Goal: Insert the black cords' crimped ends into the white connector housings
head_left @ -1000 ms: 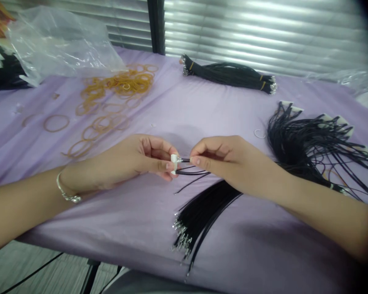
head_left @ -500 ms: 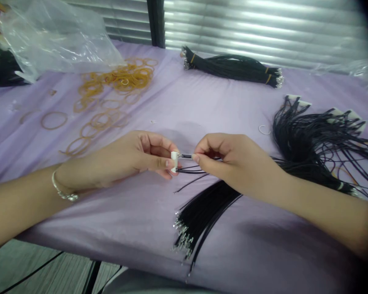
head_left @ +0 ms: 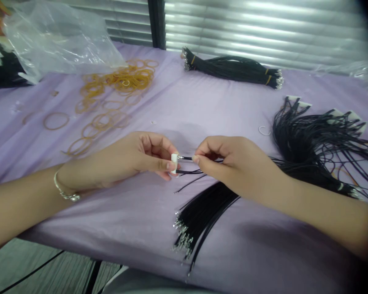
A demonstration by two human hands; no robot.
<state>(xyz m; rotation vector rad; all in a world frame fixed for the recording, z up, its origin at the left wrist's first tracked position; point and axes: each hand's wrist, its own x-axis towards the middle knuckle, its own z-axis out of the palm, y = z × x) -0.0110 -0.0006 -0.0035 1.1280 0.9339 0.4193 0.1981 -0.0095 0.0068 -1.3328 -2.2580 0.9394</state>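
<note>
My left hand (head_left: 155, 157) pinches a small white connector housing (head_left: 174, 163) between thumb and fingers. Black wires run from the housing's lower end toward the right. Just right of it, my right hand (head_left: 221, 157) grips a black wire (head_left: 187, 158) between thumb and forefinger. The wire's metal terminal is at the upper part of the housing; how far it reaches in, I cannot tell. Below my right hand lies a bundle of loose black wires (head_left: 205, 212), their bare metal terminals pointing toward me.
Tan rubber bands (head_left: 131, 79) lie scattered at the left, beside a clear plastic bag (head_left: 61, 41). A tied wire bundle (head_left: 230, 69) rests at the back. To the right, wires with white connectors (head_left: 297, 126) form a heap on the purple tablecloth (head_left: 110, 220).
The view has shifted slightly. My right hand moved a little right along the wire, showing more of it, while my left hand kept the connector housing in nearly the same place.
</note>
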